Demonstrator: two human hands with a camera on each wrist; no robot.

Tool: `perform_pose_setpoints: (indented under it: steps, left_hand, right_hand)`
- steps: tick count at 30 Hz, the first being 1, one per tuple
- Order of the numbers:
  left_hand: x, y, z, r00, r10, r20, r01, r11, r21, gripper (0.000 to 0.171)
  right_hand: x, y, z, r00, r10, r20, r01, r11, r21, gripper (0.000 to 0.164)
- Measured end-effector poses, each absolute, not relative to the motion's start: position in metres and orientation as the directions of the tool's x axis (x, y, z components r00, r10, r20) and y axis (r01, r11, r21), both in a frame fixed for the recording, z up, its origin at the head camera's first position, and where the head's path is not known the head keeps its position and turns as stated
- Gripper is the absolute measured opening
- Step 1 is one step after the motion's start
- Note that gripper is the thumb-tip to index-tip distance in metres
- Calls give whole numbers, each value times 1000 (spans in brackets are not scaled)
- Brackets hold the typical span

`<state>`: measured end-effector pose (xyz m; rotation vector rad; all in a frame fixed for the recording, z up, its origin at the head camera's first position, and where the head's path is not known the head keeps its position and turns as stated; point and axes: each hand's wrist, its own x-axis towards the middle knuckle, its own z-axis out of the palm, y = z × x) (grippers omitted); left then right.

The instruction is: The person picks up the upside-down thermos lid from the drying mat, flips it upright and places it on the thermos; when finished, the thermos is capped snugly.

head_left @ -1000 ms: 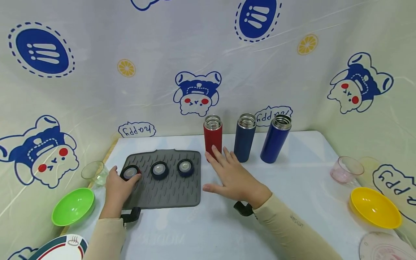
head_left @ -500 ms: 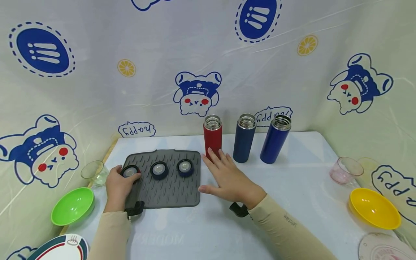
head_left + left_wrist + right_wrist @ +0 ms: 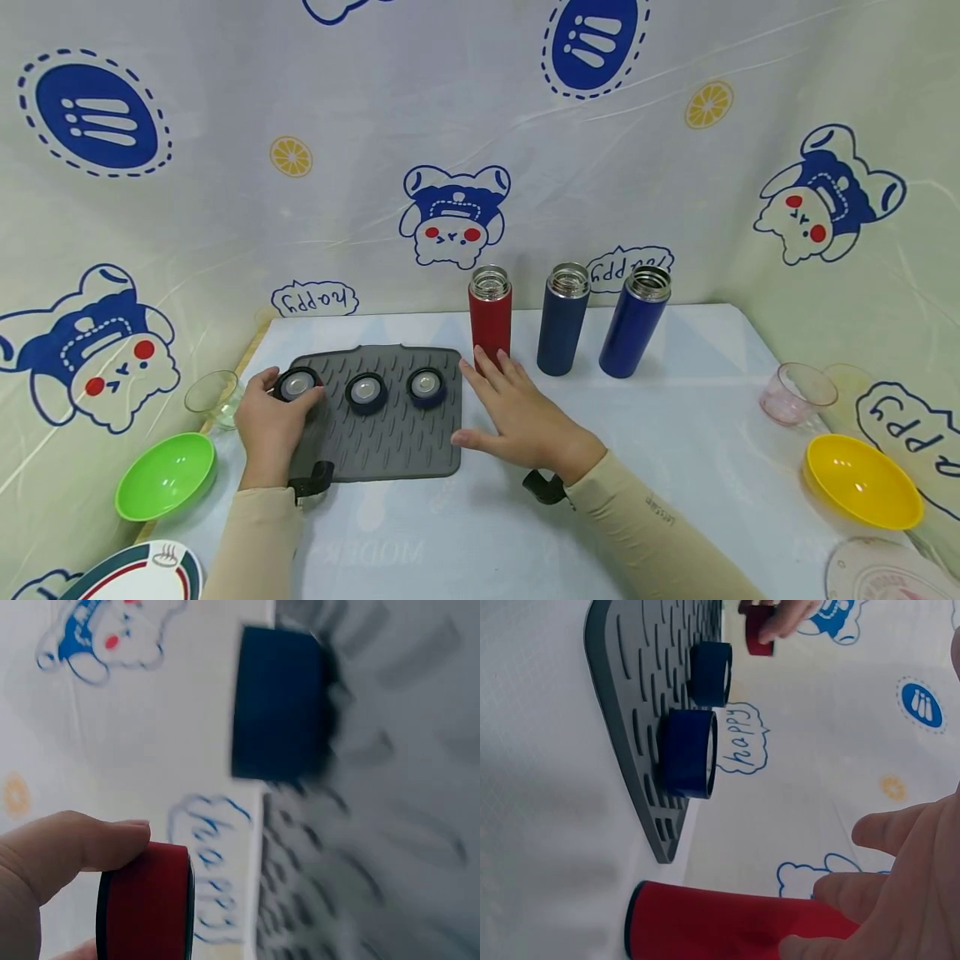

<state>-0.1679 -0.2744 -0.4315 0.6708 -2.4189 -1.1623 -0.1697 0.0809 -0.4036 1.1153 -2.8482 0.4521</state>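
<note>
My left hand [image 3: 272,433] pinches a red bottle lid [image 3: 150,904] between thumb and fingers, its metal inside facing up. In the left wrist view a gap shows between this lid and the grey drying mat [image 3: 390,454]. Two blue lids, a darker one [image 3: 366,393] and a brighter one [image 3: 426,387], lie on the mat, undersides up. My right hand [image 3: 528,421] is spread with straight fingers, fingertips right by the lower part of a red bottle [image 3: 491,321]. That bottle stands uncapped, steel mouth showing.
A dark blue bottle [image 3: 564,325] and a bright blue bottle [image 3: 633,329] stand uncapped right of the red one. At left are a clear glass [image 3: 217,398], green bowl [image 3: 167,477] and plate [image 3: 142,575]; at right, a pink glass [image 3: 798,393] and yellow bowl [image 3: 862,479].
My left hand has raised the red lid slightly from the mat's left side. My right hand has drifted a little left and toward me, fingers still spread.
</note>
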Motion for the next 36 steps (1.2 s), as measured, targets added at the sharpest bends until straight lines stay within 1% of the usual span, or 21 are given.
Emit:
perform_pose_setpoints:
  steps: [5,12,19,26,29,33,36]
  left_hand:
    - [-165,-251,-415,-848,-485,213,-122,570,812,81]
    - [-163,-211,-397,-899,-336,281,13,620,784,79]
    - [-162,-177,-390,-926,-162,340,168,628,759,78]
    - [-164,-155,-395,-915,22,403,331,613,718,76]
    - [-165,-145,-400,-908,104,405,382,603,700,76]
    - [-168,-132,-406,-888,206,411,447,594,668,75]
    - [-170,-124,-408,-867,258,426,491,588,643,72]
  right_hand:
    - [-169,80,-405,-739,-655,157,-672,698,-247,92]
    - [-170,80,-405,-743,-653,148,-666,697,-266,91]
    - [-174,81,-407,-747,-650,138,-655,685,-318,89]
    - [-182,82,-409,-760,-636,135,-620,648,-442,85]
    - [-185,84,-410,-769,-624,139,-595,618,-514,82]
    - [-189,87,-413,-781,-605,153,-558,567,-607,79]
    - [-192,90,-416,-785,-602,148,-527,522,-671,75]
